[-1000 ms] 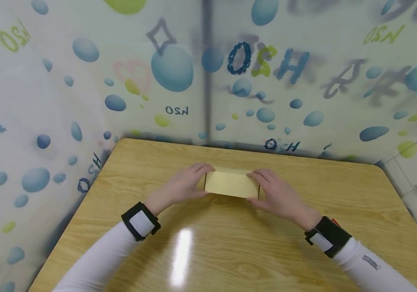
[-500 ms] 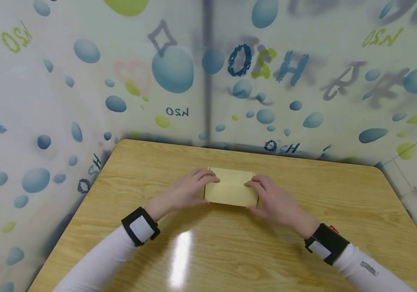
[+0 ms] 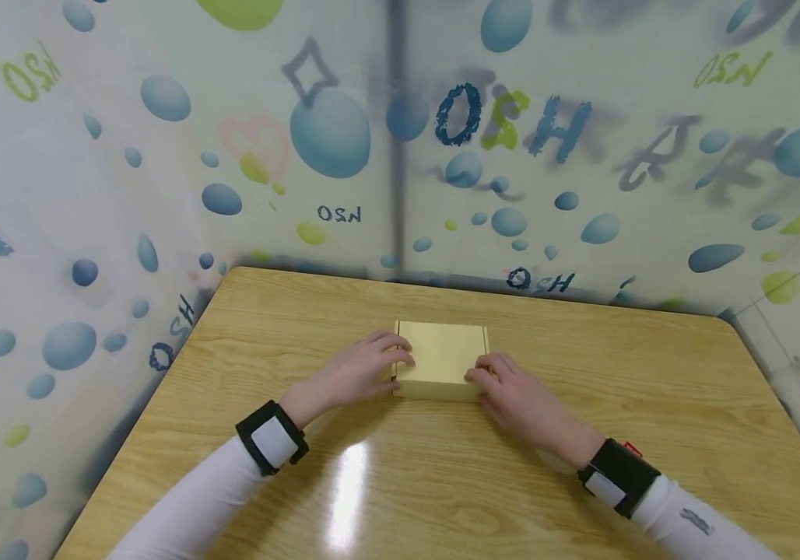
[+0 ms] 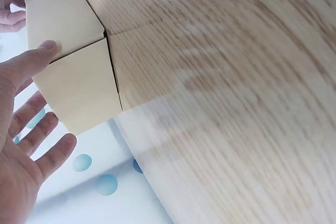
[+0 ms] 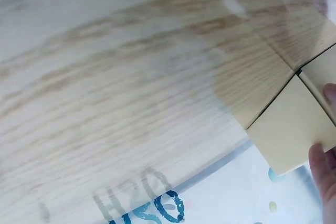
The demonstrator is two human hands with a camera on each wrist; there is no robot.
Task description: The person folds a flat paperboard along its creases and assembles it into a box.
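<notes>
A small plain pale-yellow cardboard box (image 3: pixel 442 350) lies on the wooden table, its top flat and a narrow front wall showing below. My left hand (image 3: pixel 351 369) holds its left end, fingertips over the top and thumb at the front corner. From the left wrist, the thumb (image 4: pixel 44 51) rests along an edge of the box (image 4: pixel 79 85), and the other fingers spread beside it. My right hand (image 3: pixel 536 404) grips the front right corner, fingers bent on the top edge and thumb mostly hidden. In the right wrist view, fingertips (image 5: pixel 317 156) touch the box (image 5: pixel 289 124).
The wooden table (image 3: pixel 288 311) has rounded back corners and reaches a wall (image 3: pixel 344 233) patterned with blue and green drops and lettering. A bright light reflection (image 3: pixel 347 498) lies in front of the left hand. Both wrists wear black straps (image 3: pixel 272 437).
The box's upper panel has swung forward and down, now lying flat, with the front wall showing below it. Both hands have come slightly nearer, the right one farther, to the front corner.
</notes>
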